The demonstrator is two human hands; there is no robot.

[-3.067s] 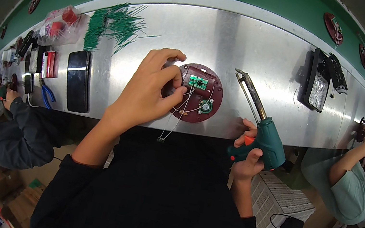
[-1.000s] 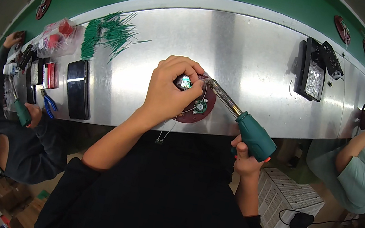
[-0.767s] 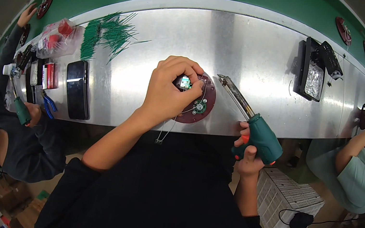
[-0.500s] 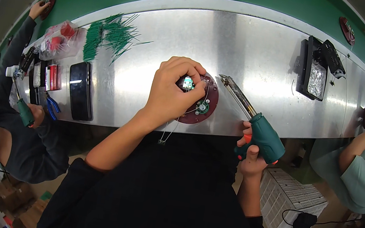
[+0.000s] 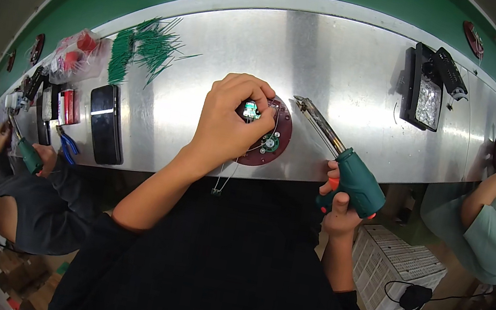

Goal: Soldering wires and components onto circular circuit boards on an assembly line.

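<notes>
My left hand (image 5: 227, 108) bends over a dark red round disc (image 5: 285, 122) lying on the metal bench. Its thumb and forefinger are pinched at a thin pale wire (image 5: 276, 120) above the disc; the very tips are partly hidden. Under the fingers sits a small lit part (image 5: 252, 111), and a round green circuit board (image 5: 271, 141) is nearer to me on the disc. Two thin leads with a small connector (image 5: 216, 192) hang over the bench edge. My right hand (image 5: 340, 212) grips a green soldering gun (image 5: 359, 182), its metal tip pointing up-left, apart from the disc.
Green wires (image 5: 147, 47), a plastic bag with red parts (image 5: 76, 58), a black phone (image 5: 106, 123) and blue-handled pliers (image 5: 68, 145) lie left. A black tray (image 5: 424, 86) stands right. Co-workers sit on both sides. A white crate (image 5: 397, 268) is below the bench.
The view has shifted slightly; my hands keep their holds on the wire and soldering gun. At left, the co-worker's raised arm has come down from the disc on the green ledge.
</notes>
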